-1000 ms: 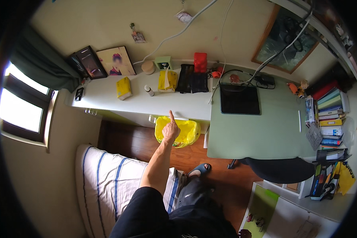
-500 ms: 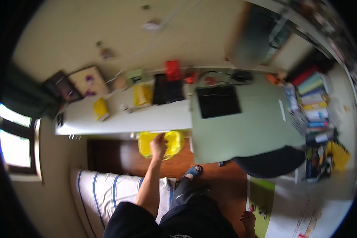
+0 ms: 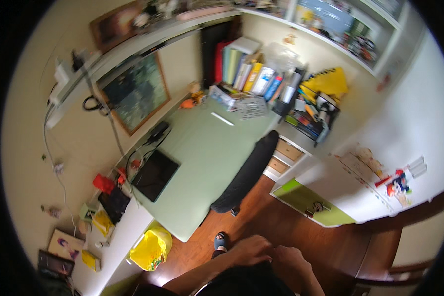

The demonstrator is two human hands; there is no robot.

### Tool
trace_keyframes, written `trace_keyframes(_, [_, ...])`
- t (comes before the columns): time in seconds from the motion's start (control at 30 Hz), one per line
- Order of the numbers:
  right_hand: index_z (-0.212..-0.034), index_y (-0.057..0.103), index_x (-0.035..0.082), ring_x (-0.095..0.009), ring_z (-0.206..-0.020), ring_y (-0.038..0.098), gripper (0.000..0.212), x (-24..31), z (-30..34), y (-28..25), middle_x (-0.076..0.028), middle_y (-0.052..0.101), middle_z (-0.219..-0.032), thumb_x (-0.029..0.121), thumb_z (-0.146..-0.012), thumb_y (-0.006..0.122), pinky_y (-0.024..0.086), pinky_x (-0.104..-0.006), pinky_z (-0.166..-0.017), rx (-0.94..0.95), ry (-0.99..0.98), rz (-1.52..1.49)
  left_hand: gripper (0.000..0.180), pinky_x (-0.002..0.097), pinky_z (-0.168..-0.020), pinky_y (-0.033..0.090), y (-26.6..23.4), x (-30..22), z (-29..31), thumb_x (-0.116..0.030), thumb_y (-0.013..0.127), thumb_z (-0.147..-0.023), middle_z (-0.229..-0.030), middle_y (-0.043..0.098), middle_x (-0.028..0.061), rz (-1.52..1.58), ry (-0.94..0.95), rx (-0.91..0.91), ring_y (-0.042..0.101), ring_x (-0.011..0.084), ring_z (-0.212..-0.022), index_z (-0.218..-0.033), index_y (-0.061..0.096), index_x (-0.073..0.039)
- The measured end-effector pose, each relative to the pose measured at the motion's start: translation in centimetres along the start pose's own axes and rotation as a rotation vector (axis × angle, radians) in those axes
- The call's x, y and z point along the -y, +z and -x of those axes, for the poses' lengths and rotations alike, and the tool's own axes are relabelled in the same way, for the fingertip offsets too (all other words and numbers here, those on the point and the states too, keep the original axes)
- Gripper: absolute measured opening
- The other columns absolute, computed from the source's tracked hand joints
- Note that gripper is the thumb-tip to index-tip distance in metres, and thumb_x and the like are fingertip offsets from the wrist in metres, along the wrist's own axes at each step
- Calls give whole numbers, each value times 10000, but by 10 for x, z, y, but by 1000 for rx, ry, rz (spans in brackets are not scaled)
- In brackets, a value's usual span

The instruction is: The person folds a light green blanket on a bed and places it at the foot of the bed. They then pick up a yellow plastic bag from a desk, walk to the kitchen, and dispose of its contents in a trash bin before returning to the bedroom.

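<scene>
Both hands meet in front of my dark clothing at the lower middle of the view. My left hand [image 3: 253, 249] is closed, its fingers curled toward the right one. Beside it, my right hand [image 3: 287, 259] is also closed, with the fingertips close to the left hand. What either holds, if anything, is hidden. To the left of my forearm stands a bin lined with a yellow bag [image 3: 150, 249], close against the white shelf [image 3: 125, 228]. A slippered foot [image 3: 221, 240] rests on the floor just beyond my hands.
A green-topped desk [image 3: 202, 158] carries a black tablet-like panel [image 3: 156, 175]. A black chair [image 3: 246, 175] is drawn up to its edge. Books [image 3: 254, 76] and a filled organizer [image 3: 313, 116] line the far corner. A white cabinet [image 3: 375, 192] stands on the right above wooden floor.
My left hand has left the yellow-lined bin and come back to my waist, where my right hand now joins it. The view has swung right toward the desk and cabinet.
</scene>
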State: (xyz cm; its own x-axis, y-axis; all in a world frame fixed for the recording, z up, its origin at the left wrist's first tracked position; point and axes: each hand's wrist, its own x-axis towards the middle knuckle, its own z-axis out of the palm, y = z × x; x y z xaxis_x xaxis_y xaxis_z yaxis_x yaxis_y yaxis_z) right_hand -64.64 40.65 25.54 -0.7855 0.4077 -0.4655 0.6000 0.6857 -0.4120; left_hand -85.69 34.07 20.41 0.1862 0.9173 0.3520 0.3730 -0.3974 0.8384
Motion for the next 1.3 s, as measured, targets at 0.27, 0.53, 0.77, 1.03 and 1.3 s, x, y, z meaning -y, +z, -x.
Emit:
trace_keyframes(0.27, [-1125, 604, 25, -324, -1073, 595, 276, -82, 140, 20, -207, 624, -1122, 101, -889, 482, 461, -392, -938, -144, 291, -357, 339, 419, -770, 528, 162, -76, -160, -244, 672, -804, -1030, 657, 163, -112, 343, 1007, 639, 337, -957, -1076, 597, -56])
trace_keyframes(0.53, [-1249, 559, 34, -301, -1190, 534, 329, -149, 373, 98, -148, 584, -1266, 70, -938, 457, 405, -390, -1029, -627, 799, -299, 318, 438, -753, 531, 280, 142, -123, -360, 510, -908, -904, 681, 155, -649, -328, 977, 655, 351, -903, -896, 702, -107])
trace_keyframes(0.77, [-1256, 573, 44, -297, -1203, 527, 373, -181, 449, 145, -145, 585, -1280, 32, -920, 412, 386, -388, -1048, -694, 901, -763, 385, 454, -732, 522, 336, 133, -142, -377, 481, -907, -851, 672, 188, -782, -620, 1180, 658, 366, -852, -845, 697, -65])
trace_keyframes(1.03, [-966, 660, 77, -282, -986, 617, 222, -339, 530, 132, -106, 681, -1003, 23, -803, 518, 481, -379, -876, -897, 889, -638, 466, 472, -708, 512, 545, 112, -281, -397, 448, -905, -791, 660, 227, -752, -467, 1232, 662, 383, -793, -787, 692, -17])
trace_keyframes(1.3, [-716, 565, 89, -285, -696, 603, 64, -489, 671, 71, -95, 599, -695, 67, -770, 538, 470, -390, -585, -1027, 1120, -670, 494, 505, -712, 484, 911, -35, -504, -440, 456, -882, -816, 636, 264, -360, 125, 1133, 629, 448, -796, -797, 683, -10])
